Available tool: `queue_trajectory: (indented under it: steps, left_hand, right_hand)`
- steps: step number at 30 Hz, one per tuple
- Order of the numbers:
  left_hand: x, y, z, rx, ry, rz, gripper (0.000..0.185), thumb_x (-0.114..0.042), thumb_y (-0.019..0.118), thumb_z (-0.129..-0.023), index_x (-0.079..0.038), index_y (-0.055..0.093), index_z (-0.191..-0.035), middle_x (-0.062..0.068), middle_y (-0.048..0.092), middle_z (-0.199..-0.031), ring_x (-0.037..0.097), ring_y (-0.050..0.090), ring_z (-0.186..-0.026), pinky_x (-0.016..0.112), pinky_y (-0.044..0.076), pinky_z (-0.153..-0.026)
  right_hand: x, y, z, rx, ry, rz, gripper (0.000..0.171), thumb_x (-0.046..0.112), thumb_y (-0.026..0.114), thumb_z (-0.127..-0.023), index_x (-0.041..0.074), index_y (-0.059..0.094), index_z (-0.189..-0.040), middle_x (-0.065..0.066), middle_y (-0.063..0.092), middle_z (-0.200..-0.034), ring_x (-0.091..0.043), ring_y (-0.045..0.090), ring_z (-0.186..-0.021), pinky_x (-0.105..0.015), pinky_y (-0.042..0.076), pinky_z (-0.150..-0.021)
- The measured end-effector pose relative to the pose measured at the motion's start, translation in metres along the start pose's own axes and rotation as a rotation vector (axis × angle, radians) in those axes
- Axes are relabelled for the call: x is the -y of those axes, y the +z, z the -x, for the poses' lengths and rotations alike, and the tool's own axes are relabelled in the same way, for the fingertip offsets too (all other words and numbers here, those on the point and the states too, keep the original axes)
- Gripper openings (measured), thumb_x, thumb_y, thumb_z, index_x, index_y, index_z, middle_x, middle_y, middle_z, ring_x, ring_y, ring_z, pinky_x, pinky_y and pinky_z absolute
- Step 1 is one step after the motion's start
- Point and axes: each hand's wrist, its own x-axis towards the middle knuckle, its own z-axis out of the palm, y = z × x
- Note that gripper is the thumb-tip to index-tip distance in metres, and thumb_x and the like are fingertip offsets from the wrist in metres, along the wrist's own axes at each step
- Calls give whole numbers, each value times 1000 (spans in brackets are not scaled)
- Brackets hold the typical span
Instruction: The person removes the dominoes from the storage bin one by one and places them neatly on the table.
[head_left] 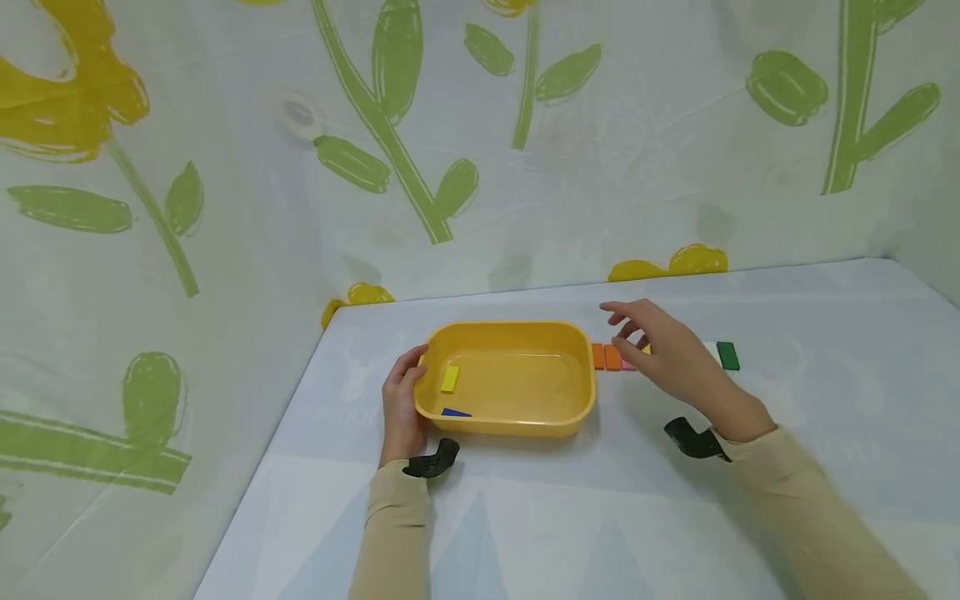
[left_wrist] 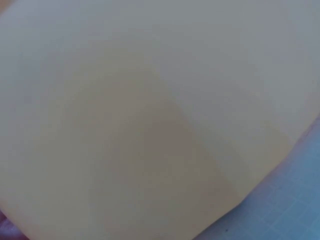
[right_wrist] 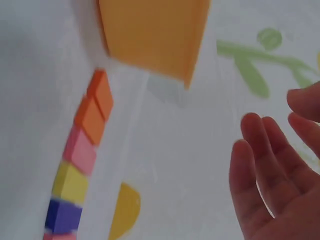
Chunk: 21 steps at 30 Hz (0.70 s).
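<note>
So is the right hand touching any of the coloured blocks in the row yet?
Apart. In the right wrist view the right hand is open with bare tablecloth between its fingers and the row of blocks; the head view hides part of the row behind that hand.

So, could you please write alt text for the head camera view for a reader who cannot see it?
A person's left hand grips the left rim of a yellow tub holding a yellow block and a blue block. Their right hand hovers open over a row of coloured blocks beside the tub, on a pale table.
</note>
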Motion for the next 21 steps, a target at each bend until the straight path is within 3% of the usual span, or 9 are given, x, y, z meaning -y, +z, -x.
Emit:
queue_trajectory:
  steps: [8,11,17,21]
  left_hand:
    - [-1,0,0,-9,-17,-11,28,-17,47,-87,-20,59,-113,-8,49,-123,11,45,-113,22,39,-92]
    - [-1,0,0,-3,-19,3,29,-16,47,-87,-19,59,-113,-7,49,-123,12,45,-113,23,38,-93]
    - [-1,0,-2,8,-4,23,29,-16,48,-86,-18,60,-113,-6,50,-122,12,47,-112,22,39,-92]
    - [-1,-1,-3,11,0,22,28,-16,48,-86,-19,60,-112,-6,50,-122,13,47,-111,22,40,-91]
  right_hand:
    - [22,28,-4,-34,-171,81,31,7,65,-78,12,60,-109,0,57,-101,-16,52,-93,-32,50,-76]
    - [32,37,-6,-3,-210,107,26,8,65,-79,13,62,-104,2,59,-98,-14,52,-92,-28,49,-76]
    - [55,55,-12,212,-206,28,23,16,59,-84,16,61,-107,7,60,-88,-4,51,-75,-18,47,-65]
    - [69,70,-19,336,-188,38,29,18,57,-86,17,59,-115,5,61,-91,-5,52,-77,-19,47,-69]
